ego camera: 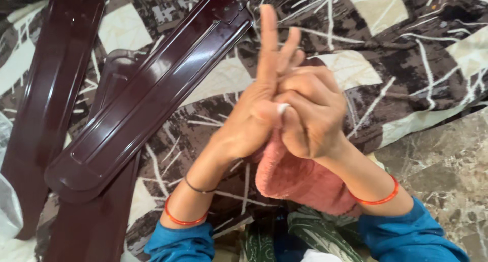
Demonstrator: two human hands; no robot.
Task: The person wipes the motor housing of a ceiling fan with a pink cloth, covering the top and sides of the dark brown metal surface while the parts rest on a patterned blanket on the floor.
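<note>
While right hand point(310, 117) grips pink cloth point(297, 178) hanging downward, left hand point(256, 107) — fingers up — presses it, fan blade point(147, 97) diagonal

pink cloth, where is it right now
In the head view the pink cloth hangs just below the clasped left hand and right hand, centre frame, right of the dark maroon fan blades.

You have no labels, signs or screens before you. The nearest thing to a package is a clear, crumpled plastic bag point(9, 201) at the left edge, just left of the dark maroon fan blades point(147, 94).
</note>
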